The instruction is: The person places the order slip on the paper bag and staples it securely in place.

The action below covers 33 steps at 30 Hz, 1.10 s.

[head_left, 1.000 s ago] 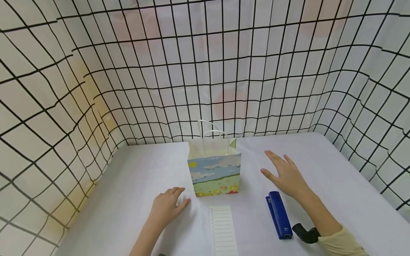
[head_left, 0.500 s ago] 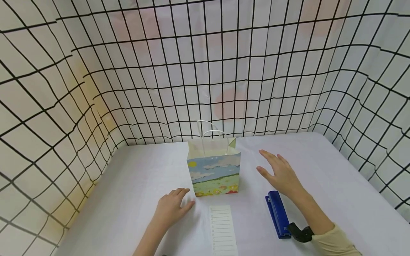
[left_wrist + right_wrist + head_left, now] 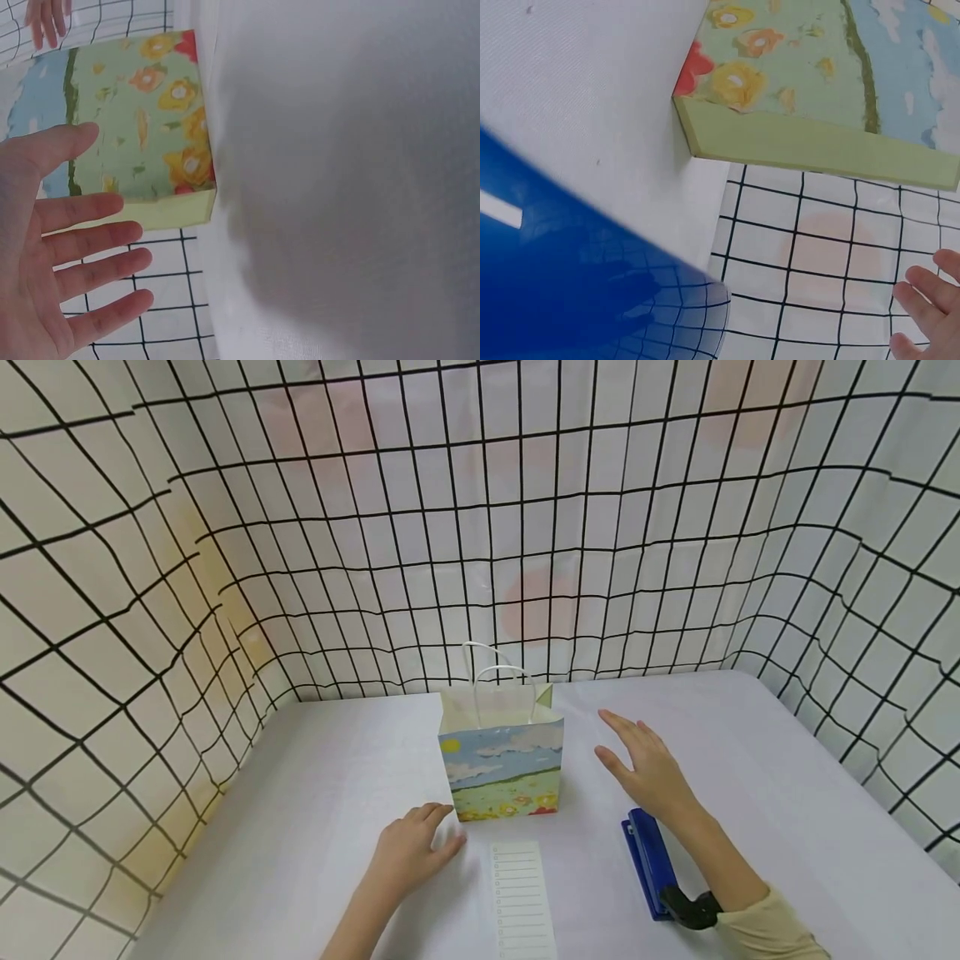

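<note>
A paper gift bag (image 3: 504,772) with a sky-and-meadow print stands upright mid-table, its top open and two white cord handles raised. My left hand (image 3: 412,852) is beside its lower left corner, fingers spread and holding nothing. In the left wrist view the left hand (image 3: 67,247) has its fingers extended, overlapping the printed bag (image 3: 142,112). To the right of the bag hovers my right hand (image 3: 652,768), fingers straight and apart, touching nothing. The right wrist view shows the right hand (image 3: 934,300) only at its lower right edge, near the bag's green side (image 3: 817,142).
A blue stapler (image 3: 648,864) lies below the right hand, partly covered by a black wrist-camera mount (image 3: 692,908); its glossy blue surface (image 3: 577,277) looms large in the right wrist view. A lined paper strip (image 3: 522,902) lies in front of the bag. Black-grid cloth walls (image 3: 487,527) enclose the table.
Both hands have moved inward toward the bag, the left one rightward and the right one leftward. The bag, stapler and paper strip have stayed in place.
</note>
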Available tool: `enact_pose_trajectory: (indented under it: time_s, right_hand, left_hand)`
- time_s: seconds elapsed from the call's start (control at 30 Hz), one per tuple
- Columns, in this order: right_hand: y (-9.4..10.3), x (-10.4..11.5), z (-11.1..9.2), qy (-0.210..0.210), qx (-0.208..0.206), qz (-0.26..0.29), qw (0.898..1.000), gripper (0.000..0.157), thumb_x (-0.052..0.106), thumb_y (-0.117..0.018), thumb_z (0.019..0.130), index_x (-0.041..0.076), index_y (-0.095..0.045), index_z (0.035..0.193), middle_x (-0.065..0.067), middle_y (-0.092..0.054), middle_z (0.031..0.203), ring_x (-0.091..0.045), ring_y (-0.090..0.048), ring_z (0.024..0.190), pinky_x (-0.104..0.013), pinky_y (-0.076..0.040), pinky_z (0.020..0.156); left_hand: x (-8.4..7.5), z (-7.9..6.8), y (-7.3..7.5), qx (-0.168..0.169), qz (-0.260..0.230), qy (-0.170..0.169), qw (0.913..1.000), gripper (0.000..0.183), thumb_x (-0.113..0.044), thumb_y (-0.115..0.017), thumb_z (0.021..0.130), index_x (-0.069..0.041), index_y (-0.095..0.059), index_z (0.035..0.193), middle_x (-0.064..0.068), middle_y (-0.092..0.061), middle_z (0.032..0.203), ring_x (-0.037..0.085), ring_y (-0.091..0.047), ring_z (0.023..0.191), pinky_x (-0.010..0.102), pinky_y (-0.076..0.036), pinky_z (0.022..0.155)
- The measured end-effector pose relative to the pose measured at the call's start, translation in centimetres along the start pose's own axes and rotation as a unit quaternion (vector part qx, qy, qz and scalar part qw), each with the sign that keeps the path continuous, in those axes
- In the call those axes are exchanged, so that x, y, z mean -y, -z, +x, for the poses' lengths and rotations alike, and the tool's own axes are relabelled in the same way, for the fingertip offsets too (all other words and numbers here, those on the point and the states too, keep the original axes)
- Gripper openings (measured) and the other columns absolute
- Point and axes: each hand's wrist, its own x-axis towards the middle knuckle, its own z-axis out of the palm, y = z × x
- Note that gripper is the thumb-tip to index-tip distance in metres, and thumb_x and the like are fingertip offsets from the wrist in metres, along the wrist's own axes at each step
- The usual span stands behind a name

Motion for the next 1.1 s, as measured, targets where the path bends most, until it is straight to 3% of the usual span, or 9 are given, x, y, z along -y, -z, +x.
enact_pose_trajectory:
  time_s: [0.2,0.67,1.1]
  right_hand:
    - [0.1,0.4,0.3,-0.016,0.010,0.029,0.999,0.053,0.028,-0.053,0.091,0.009,-0.038,0.138,-0.017,-0.043,0.139,-0.037,-0.038,0.127,-0.055,-0.025,0.104]
    - [-0.2,1.1,0.8,-0.047,0.045,0.093,0.994,0.059,0.036,-0.047,0.094,0.016,-0.024,0.144,-0.015,-0.028,0.147,-0.039,-0.029,0.133,-0.062,-0.029,0.099]
    - [-1.2,1.8,1.4,-0.046,0.059,0.142,0.987,0.061,0.035,-0.046,0.094,0.015,-0.021,0.145,-0.015,-0.029,0.146,-0.037,-0.034,0.130,-0.064,-0.032,0.094]
  left_hand:
    - [-0.4,0.1,-0.1,-0.003,-0.006,-0.009,0.9999,0.044,-0.044,-0.061,0.081,-0.012,-0.062,0.111,0.004,-0.064,0.109,0.021,-0.062,0.096,0.036,-0.051,0.067]
    - [-1.4,0.4,-0.2,0.000,-0.010,-0.038,0.9992,0.045,-0.050,-0.059,0.081,-0.012,-0.064,0.104,0.003,-0.065,0.106,0.019,-0.063,0.089,0.031,-0.051,0.062]
    - [-2.6,0.9,-0.7,0.010,-0.019,-0.044,0.9988,0.047,-0.049,-0.060,0.080,-0.010,-0.064,0.106,0.005,-0.065,0.106,0.020,-0.063,0.090,0.033,-0.052,0.065]
